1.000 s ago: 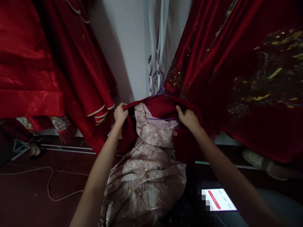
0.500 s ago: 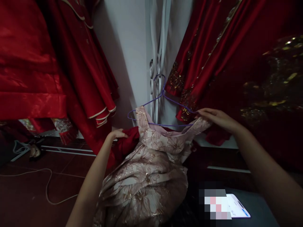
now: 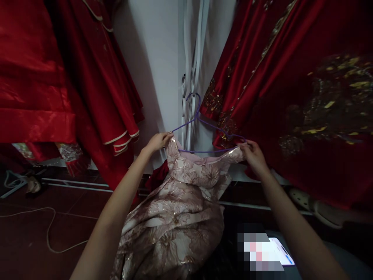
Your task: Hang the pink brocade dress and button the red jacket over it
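Note:
A pale pink dress (image 3: 180, 206) with a gold floral pattern hangs on a purple wire hanger (image 3: 201, 122) in front of me. My left hand (image 3: 157, 142) pinches the dress's left shoulder strap at the hanger's left end. My right hand (image 3: 254, 155) grips the right shoulder of the dress where it meets the hanger's right end. A dark red garment (image 3: 159, 179) lies bunched below and behind the dress's left side, free of both hands.
Red satin gowns (image 3: 58, 77) hang at the left. Red gowns with gold embroidery (image 3: 305, 97) hang at the right. A white wall (image 3: 157, 58) with white ribbons (image 3: 192, 58) stands between them. A lit phone (image 3: 279, 254) lies at lower right. A white cable (image 3: 49, 233) crosses the dark floor.
The dark red garment that covered the dress a second ago has come off and dropped to the left. Both hands have moved onto the pink dress's shoulders at the hanger ends.

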Demonstrator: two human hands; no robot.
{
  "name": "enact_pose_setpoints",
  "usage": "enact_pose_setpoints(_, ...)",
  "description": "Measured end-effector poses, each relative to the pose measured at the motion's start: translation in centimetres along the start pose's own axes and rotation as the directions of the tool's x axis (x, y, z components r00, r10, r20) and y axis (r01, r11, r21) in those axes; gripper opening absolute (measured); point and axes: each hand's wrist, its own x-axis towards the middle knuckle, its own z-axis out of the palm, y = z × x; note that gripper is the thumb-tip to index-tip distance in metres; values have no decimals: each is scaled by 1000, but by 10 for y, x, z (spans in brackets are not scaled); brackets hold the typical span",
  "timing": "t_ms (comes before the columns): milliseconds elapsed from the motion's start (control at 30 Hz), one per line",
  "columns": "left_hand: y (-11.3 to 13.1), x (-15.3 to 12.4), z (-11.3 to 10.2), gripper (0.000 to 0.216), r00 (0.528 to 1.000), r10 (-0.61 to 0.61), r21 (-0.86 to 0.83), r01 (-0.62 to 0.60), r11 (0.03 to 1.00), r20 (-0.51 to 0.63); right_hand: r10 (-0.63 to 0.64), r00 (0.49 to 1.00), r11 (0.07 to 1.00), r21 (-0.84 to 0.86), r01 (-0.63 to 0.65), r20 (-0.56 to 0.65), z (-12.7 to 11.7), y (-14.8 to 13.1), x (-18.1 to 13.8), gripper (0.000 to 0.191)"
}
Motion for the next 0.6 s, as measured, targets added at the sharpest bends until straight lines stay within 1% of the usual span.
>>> enact_pose_setpoints(67,-4,-7,-1,52,1000,19,-28,-20,999,-16,14,1000,1000,20,-14,-22,1,9,-3,39)
enact_pose_setpoints(133,-13,-20,-1,51,998,13,-70,-18,997,-68,39,999,997,69,-39,3,1,17,-8,43)
enact_pose_setpoints(167,-19,-27,0,50,996,-15,-69,8,998,-92,52,999,995,90,-52,7,1,21,-11,45)
enact_pose_setpoints(233,-31,-45,5,49,986,-102,-22,100,995,-129,81,996,989,122,-78,-22,4,27,-20,48)
enact_pose_setpoints(267,-36,-56,9,49,979,-150,15,154,988,-137,100,994,987,130,-94,-37,6,30,-25,49)
enact_pose_setpoints(300,-39,-66,14,48,975,-176,36,182,983,-133,120,992,985,133,-114,-42,9,33,-31,49)
enact_pose_setpoints(367,-38,-88,25,47,976,-190,68,198,978,-108,153,988,980,128,-153,12,14,37,-44,46)
enact_pose_setpoints(433,-24,-107,33,43,983,-166,91,173,981,-75,158,985,980,108,-165,72,18,41,-54,43)
enact_pose_setpoints(500,2,-118,37,36,994,-99,117,104,988,-43,136,987,984,101,-143,81,20,42,-62,43)
enact_pose_setpoints(533,17,-119,37,32,999,-45,131,48,990,-27,114,991,988,101,-121,68,20,41,-65,43)
enact_pose_setpoints(600,46,-111,35,30,990,138,192,-137,972,6,40,998,997,70,-43,48,19,35,-68,42)
